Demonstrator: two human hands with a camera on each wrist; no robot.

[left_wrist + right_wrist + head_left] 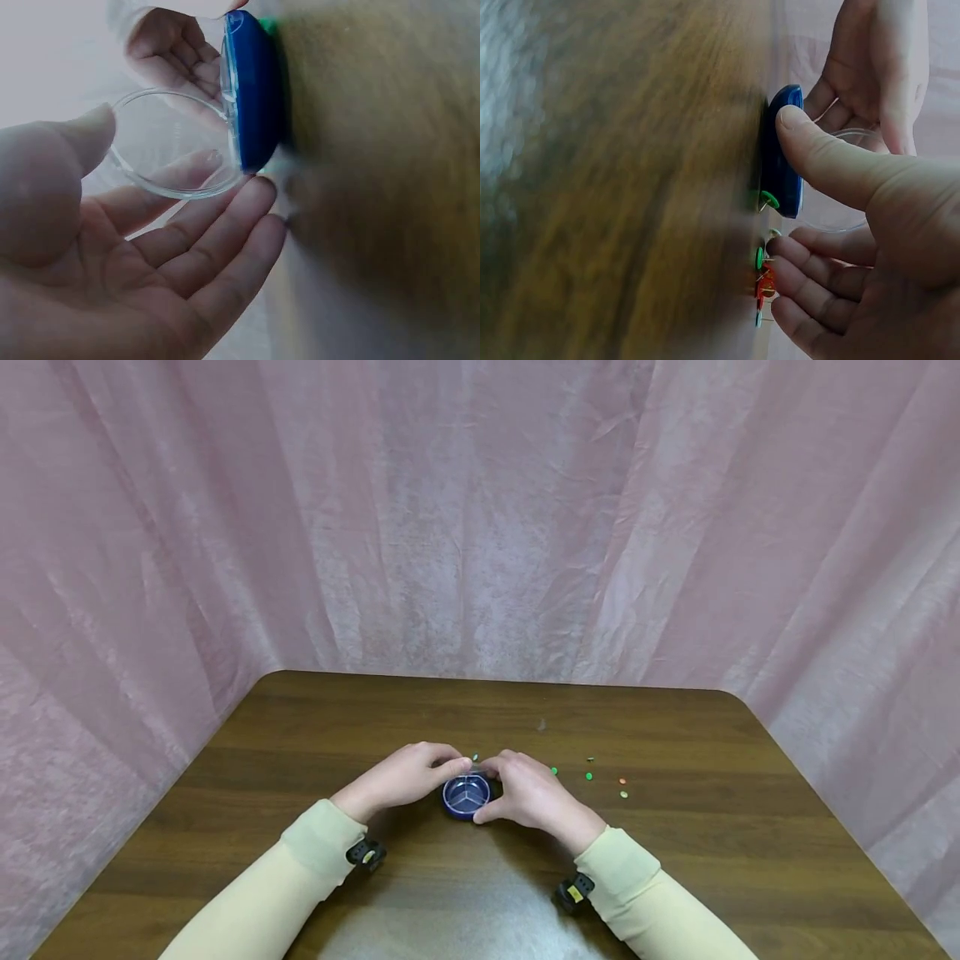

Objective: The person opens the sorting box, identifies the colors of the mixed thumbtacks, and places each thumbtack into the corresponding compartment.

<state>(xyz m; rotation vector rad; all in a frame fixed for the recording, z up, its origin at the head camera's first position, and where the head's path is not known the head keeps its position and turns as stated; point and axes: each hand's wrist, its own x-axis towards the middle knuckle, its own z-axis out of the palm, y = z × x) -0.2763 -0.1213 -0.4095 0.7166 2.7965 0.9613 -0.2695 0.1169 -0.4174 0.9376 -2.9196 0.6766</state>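
Observation:
A small round blue case (459,815) with three inner compartments sits on the table between the hands. Its clear round lid (139,182) stands raised from the case's edge. My left hand (408,774) pinches this lid at the rim, thumb on one face and fingers behind it. From the other side, my right hand (528,791) grips the case, with its thumb (802,139) on the near edge and its fingers around the far side. The compartments show no contents in the head view. A green thumbtack (769,199) lies close beside the case.
Several thumbtacks are scattered on the wooden table (675,852) right of the hands, among them a green tack (588,776) and an orange tack (622,781). One more tack (476,757) lies just beyond the case. A pink curtain (465,527) hangs behind the table.

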